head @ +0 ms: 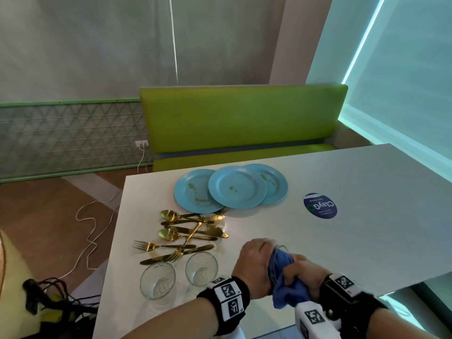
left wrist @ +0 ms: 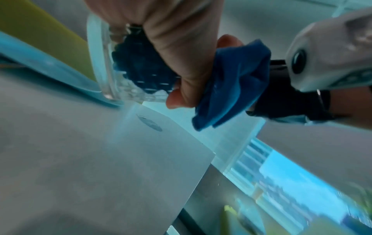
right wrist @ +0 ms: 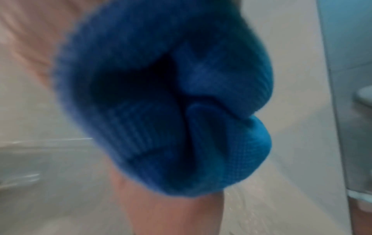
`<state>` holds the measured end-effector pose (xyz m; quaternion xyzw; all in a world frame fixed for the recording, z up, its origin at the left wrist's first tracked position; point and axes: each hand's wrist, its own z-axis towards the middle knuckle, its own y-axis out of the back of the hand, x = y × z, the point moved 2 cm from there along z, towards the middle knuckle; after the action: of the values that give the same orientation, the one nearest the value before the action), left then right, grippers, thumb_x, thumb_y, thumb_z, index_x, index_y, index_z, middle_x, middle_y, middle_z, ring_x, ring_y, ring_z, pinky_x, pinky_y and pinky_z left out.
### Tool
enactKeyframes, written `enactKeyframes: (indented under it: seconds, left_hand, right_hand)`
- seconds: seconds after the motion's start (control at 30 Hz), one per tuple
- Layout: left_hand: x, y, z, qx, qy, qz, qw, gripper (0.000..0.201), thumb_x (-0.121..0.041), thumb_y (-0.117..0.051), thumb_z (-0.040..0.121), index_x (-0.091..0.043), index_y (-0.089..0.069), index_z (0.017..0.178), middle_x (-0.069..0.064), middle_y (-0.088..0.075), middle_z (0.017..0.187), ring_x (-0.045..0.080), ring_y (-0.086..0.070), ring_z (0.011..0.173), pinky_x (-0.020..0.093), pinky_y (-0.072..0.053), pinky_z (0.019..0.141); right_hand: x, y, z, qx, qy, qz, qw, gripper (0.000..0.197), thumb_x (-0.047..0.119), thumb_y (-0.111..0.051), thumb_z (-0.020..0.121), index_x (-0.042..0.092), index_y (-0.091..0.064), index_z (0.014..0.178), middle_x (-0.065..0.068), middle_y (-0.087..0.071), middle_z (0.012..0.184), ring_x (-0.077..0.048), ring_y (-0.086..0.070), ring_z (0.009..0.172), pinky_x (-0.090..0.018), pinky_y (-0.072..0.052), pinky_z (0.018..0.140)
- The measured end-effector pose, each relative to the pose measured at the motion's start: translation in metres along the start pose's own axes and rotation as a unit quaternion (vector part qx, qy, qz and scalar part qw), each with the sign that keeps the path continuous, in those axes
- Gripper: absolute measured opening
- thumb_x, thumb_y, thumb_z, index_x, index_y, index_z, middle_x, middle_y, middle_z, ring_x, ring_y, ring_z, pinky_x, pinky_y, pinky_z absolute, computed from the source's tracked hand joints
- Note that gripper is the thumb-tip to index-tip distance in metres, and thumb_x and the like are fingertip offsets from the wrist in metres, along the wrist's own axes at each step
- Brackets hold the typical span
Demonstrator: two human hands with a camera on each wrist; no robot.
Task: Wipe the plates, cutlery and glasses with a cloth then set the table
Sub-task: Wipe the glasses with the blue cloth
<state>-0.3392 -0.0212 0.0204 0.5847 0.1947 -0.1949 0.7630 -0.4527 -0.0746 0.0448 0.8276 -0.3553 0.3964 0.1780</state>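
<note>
My left hand (head: 254,260) grips a clear glass (left wrist: 100,63) above the near part of the white table (head: 354,245). My right hand (head: 303,272) holds a bunched blue cloth (head: 283,285) that is pushed into the glass; in the left wrist view the cloth (left wrist: 145,66) shows through the glass wall. The cloth (right wrist: 171,111) fills the blurred right wrist view. Two more glasses (head: 157,280) (head: 201,265) stand upright at the near left. A heap of gold cutlery (head: 186,233) lies behind them. Three smeared blue plates (head: 236,187) overlap further back.
A round dark blue sticker (head: 320,206) lies on the table right of the plates. A green bench (head: 242,123) stands behind the far edge. White cables (head: 90,228) run over the floor at the left. A window blind closes the right side.
</note>
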Motion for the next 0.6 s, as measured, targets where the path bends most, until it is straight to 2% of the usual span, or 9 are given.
enactKeyframes:
  seconds: [0.1,0.17,0.23,0.3,0.33,0.37,0.5,0.6]
  left_hand:
    - [0.001,0.006,0.003,0.035,0.111,-0.090,0.989,0.069,-0.045,-0.081,0.053,-0.018,-0.052,0.109,-0.002,-0.062,0.106,0.014,-0.060,0.095,0.024,-0.048,0.087]
    - [0.006,0.007,0.000,0.024,0.188,-0.167,0.968,0.067,-0.034,-0.085,0.051,-0.025,-0.048,0.106,-0.007,-0.059,0.107,0.011,-0.058,0.096,0.022,-0.049,0.082]
    - [0.009,0.009,-0.010,0.019,0.233,-0.227,0.946,0.074,-0.027,-0.084,0.054,-0.030,-0.040,0.113,-0.011,-0.049,0.112,0.009,-0.050,0.101,0.018,-0.042,0.084]
    - [0.014,0.009,-0.027,0.040,0.235,-0.226,0.945,0.080,-0.027,-0.082,0.058,-0.034,-0.034,0.122,-0.013,-0.035,0.119,0.006,-0.037,0.110,0.016,-0.033,0.093]
    - [0.016,0.008,-0.036,0.055,0.226,-0.217,0.948,0.080,-0.030,-0.081,0.060,-0.037,-0.030,0.122,-0.014,-0.029,0.120,0.005,-0.032,0.114,0.015,-0.029,0.097]
    - [0.018,0.007,-0.045,0.068,0.213,-0.205,0.953,0.080,-0.033,-0.081,0.060,-0.039,-0.027,0.119,-0.014,-0.026,0.120,0.005,-0.027,0.116,0.015,-0.026,0.099]
    - [0.026,0.000,-0.075,0.112,0.198,-0.198,0.954,0.088,-0.042,-0.083,0.057,-0.040,-0.022,0.121,-0.011,-0.028,0.118,0.008,-0.029,0.117,0.017,-0.027,0.100]
    - [0.034,0.000,-0.095,0.126,0.212,-0.215,0.945,0.093,-0.054,-0.076,0.043,-0.042,-0.023,0.119,-0.012,-0.031,0.117,0.006,-0.033,0.116,0.015,-0.028,0.097]
  right_hand:
    - [0.015,0.003,-0.007,0.001,0.033,0.030,0.999,0.042,-0.008,-0.047,0.026,-0.010,-0.057,0.067,-0.017,-0.060,0.053,-0.025,-0.058,0.044,-0.025,-0.050,0.042]
    - [0.030,0.014,-0.014,-0.026,0.058,0.059,0.996,0.034,-0.011,-0.041,0.036,-0.010,-0.054,0.067,-0.016,-0.059,0.046,-0.021,-0.057,0.038,-0.022,-0.047,0.036]
    - [0.041,0.029,-0.017,-0.060,0.079,0.093,0.991,0.030,-0.013,-0.041,0.043,-0.009,-0.052,0.070,-0.014,-0.058,0.043,-0.019,-0.056,0.035,-0.021,-0.046,0.034]
    - [0.048,0.042,-0.016,-0.091,0.085,0.114,0.986,0.020,-0.020,-0.043,0.061,-0.008,-0.051,0.075,-0.012,-0.059,0.043,-0.018,-0.057,0.036,-0.022,-0.046,0.034]
    - [0.048,0.048,-0.015,-0.105,0.082,0.112,0.985,0.024,-0.022,-0.035,0.071,-0.007,-0.051,0.077,-0.012,-0.060,0.044,-0.018,-0.058,0.037,-0.022,-0.047,0.035]
    - [0.048,0.051,-0.013,-0.109,0.075,0.101,0.986,0.030,-0.024,-0.029,0.075,-0.006,-0.052,0.078,-0.012,-0.060,0.046,-0.018,-0.058,0.038,-0.023,-0.048,0.036]
    - [0.042,0.041,-0.005,-0.096,0.049,0.061,0.992,0.033,-0.024,-0.028,0.077,-0.002,-0.053,0.074,-0.011,-0.060,0.049,-0.016,-0.058,0.040,-0.021,-0.047,0.038]
    - [0.039,0.025,0.003,-0.089,0.038,0.039,0.994,0.032,-0.023,-0.030,0.077,-0.002,-0.053,0.074,-0.013,-0.058,0.055,-0.020,-0.055,0.049,-0.021,-0.047,0.040]
